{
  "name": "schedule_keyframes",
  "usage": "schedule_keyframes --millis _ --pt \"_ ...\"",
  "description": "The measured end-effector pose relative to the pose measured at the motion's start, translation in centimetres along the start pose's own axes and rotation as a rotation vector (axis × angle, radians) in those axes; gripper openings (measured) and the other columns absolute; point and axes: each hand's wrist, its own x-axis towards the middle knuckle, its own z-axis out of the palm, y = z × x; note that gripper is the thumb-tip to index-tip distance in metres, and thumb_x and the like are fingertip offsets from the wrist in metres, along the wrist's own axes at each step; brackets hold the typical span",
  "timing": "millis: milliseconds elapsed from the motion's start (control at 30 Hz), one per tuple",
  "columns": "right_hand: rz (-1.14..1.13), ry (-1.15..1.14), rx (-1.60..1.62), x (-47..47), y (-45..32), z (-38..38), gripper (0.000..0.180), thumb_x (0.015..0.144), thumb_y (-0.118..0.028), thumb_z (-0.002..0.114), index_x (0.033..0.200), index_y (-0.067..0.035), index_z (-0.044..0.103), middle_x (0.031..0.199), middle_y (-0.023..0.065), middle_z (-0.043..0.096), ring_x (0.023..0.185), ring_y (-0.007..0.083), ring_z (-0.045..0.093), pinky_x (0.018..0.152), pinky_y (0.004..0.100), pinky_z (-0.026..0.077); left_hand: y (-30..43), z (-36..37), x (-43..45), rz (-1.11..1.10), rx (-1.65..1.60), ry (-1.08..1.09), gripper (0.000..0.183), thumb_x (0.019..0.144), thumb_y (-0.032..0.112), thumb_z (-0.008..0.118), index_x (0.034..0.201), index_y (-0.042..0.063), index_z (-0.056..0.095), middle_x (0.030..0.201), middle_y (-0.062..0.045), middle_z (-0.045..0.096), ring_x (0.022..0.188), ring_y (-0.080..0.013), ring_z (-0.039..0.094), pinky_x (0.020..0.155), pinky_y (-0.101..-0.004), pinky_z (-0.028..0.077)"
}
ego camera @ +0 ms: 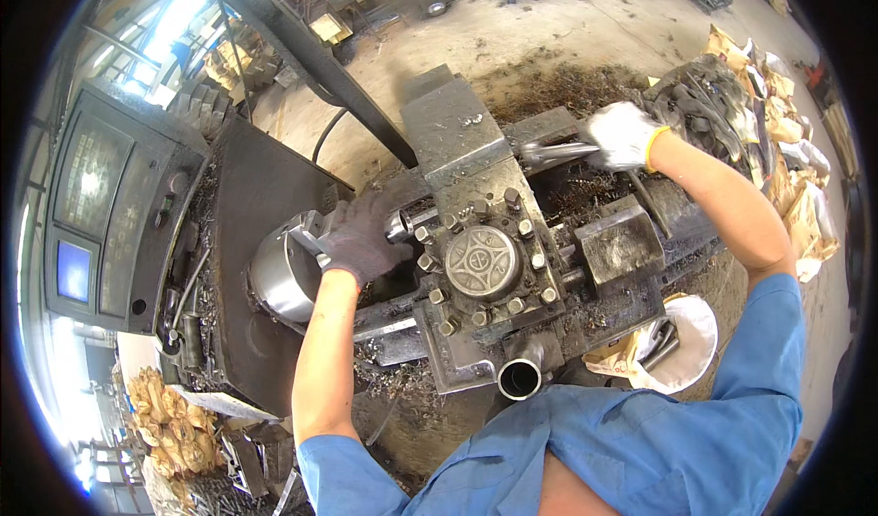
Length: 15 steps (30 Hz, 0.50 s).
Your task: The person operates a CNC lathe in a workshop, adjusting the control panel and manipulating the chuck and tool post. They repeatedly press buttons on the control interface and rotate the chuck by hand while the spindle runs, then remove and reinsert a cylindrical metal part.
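Note:
In a dark glove, my left hand reaches in front of the lathe chuck and grips a shiny metal tube, whose open end shows past the fingers. The glove hides the rest of that tube. A white glove covers my right hand, which is blurred by motion above the far right of the lathe bed. It holds shiny metal tubing pointing left; how many pieces is unclear. Between my hands stands the square tool turret with several bolts around its round cap.
A control cabinet with a lit screen stands at left. Close to my body, an open pipe end juts from the carriage. A white bucket holds dark metal parts at right. Dirty gloves lie heaped beyond my right arm. Metal chips cover the bed.

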Motion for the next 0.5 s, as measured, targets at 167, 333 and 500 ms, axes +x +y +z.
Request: schedule_keyframes --millis 167,333,500 --pt "-0.218 0.012 0.423 6.9 -8.2 -1.3 0.029 0.095 -0.038 0.077 0.111 -0.014 0.080 0.091 0.0132 0.077 0.085 0.0311 0.076 0.079 0.0468 0.062 0.1 2.7 0.6 -0.039 0.119 0.020 0.058 0.072 0.032 0.088 0.125 0.014 0.075 0.134 -0.010 0.072 0.132 -0.0316 0.063 0.118 -0.0485 0.045" --pt "-0.333 -0.073 0.388 11.1 -15.0 -2.5 0.019 0.095 -0.017 0.072 0.106 -0.004 0.080 0.084 0.0127 0.073 0.070 0.0205 0.067 0.059 0.0382 0.057 0.0 3.5 0.6 -0.039 0.052 0.157 0.053 0.070 0.041 0.092 0.113 0.014 0.080 0.119 -0.008 0.077 0.119 -0.0291 0.068 0.112 -0.0456 0.048" --pt "-0.424 0.022 0.391 10.8 -16.0 -2.3 0.029 0.084 -0.017 0.078 0.110 -0.006 0.083 0.104 0.0229 0.080 0.095 0.0380 0.079 0.084 0.0462 0.062 0.0 3.6 0.6 -0.033 0.056 0.154 0.054 0.069 0.041 0.094 0.112 0.012 0.080 0.121 -0.008 0.077 0.122 -0.0290 0.068 0.114 -0.0470 0.047"
